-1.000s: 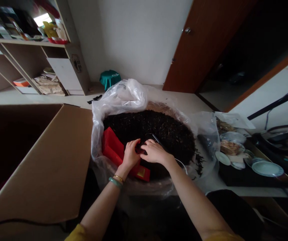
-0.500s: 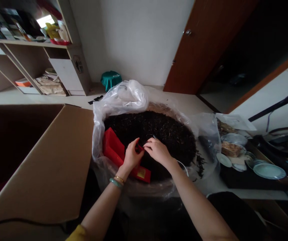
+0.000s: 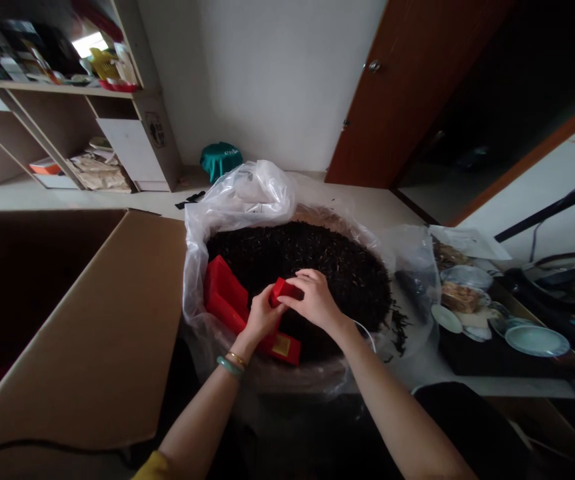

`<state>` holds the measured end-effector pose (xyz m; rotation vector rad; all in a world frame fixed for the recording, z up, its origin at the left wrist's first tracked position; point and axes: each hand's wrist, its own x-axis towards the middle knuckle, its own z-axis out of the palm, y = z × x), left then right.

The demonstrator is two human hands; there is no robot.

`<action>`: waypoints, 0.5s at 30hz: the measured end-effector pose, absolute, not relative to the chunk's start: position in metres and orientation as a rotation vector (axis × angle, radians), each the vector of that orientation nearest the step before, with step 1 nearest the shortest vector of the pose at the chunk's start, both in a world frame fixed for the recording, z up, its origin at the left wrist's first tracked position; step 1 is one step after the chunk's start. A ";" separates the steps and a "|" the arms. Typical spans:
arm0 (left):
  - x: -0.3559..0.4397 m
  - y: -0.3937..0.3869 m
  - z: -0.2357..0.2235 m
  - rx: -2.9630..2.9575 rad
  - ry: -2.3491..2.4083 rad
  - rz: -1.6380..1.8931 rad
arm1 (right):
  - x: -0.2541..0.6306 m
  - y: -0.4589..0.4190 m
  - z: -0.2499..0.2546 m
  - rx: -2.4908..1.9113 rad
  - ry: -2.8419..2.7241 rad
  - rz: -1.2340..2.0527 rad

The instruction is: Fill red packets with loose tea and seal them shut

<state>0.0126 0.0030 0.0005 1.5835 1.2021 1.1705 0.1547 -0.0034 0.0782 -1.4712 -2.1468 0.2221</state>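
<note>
My left hand (image 3: pixel 261 316) is closed on a small red box (image 3: pixel 281 289), holding it upright over the dark material. The fingers of my right hand (image 3: pixel 316 300) are closed on the same box from the right, partly hiding its top. Under the hands, dark dried leaves that look like loose tea (image 3: pixel 337 263) fill a large clear plastic bag (image 3: pixel 257 190) with its mouth folded open. Left of my left hand lie red boxes (image 3: pixel 225 283) on the leaves. A red box with a gold label (image 3: pixel 282 345) lies just below the hands.
An open cardboard box (image 3: pixel 112 327) stands close on the left. On the right are a pale shallow dish (image 3: pixel 537 341), a small white dish (image 3: pixel 446 319) and a clear container of brown pieces (image 3: pixel 462 297). Behind the bag sits a teal-covered bin (image 3: pixel 221 160).
The red box between my hands has come up into clearer view. My right hand has shifted from pinching near its opening to gripping the top and right side.
</note>
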 end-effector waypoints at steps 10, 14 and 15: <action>0.012 0.000 0.008 1.538 1.199 1.123 | 0.166 0.001 0.085 -1.369 -2.234 0.376; 0.013 0.000 0.007 1.533 1.138 1.128 | 0.175 0.002 0.092 -1.381 -2.272 0.489; 0.014 0.000 0.007 1.533 1.129 1.110 | 0.177 0.002 0.095 -1.413 -2.289 0.586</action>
